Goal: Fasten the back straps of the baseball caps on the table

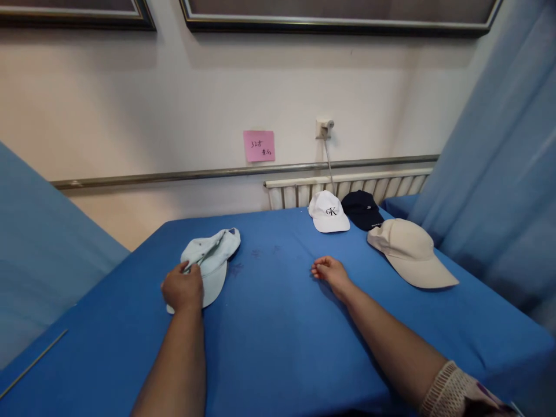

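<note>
A pale mint-green baseball cap (212, 255) lies on its side on the left of the blue-covered table, its crown partly folded in. My left hand (183, 286) grips its near edge between thumb and fingers and hides part of the brim. Over the middle right of the table, my right hand (332, 273) has its fingers curled together, and nothing shows in them. Nearest to that hand are a white cap (328, 211) with black letters and a large beige cap (408, 249). Behind them sits a dark navy cap (362, 209).
The blue cloth (269, 336) covers the whole table. A thin stick (35, 364) lies at its left edge. Blue curtains (504, 162) hang on both sides. At the back are a radiator (289, 194), a metal rail (191, 175), a socket with a cord (324, 128) and a pink note (259, 146).
</note>
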A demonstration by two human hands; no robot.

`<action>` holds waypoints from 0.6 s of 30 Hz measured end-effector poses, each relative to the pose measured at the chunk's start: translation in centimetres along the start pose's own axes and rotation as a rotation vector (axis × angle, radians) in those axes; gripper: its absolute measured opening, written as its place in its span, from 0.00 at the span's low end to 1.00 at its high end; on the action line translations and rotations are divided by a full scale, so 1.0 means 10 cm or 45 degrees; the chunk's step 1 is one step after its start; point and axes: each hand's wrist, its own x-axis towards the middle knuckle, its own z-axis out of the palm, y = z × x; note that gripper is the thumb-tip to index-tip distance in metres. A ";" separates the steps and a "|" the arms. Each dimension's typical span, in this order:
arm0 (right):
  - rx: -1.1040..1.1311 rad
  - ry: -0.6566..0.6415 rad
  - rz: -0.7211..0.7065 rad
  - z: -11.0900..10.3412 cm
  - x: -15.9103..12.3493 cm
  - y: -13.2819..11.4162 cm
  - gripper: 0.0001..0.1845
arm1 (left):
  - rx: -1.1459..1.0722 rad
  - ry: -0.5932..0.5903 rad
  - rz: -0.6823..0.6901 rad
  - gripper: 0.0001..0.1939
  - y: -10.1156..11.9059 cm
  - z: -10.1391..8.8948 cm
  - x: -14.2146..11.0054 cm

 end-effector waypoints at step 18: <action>-0.123 -0.227 0.007 -0.05 0.03 -0.05 0.04 | 0.035 -0.020 0.204 0.11 -0.07 0.16 0.13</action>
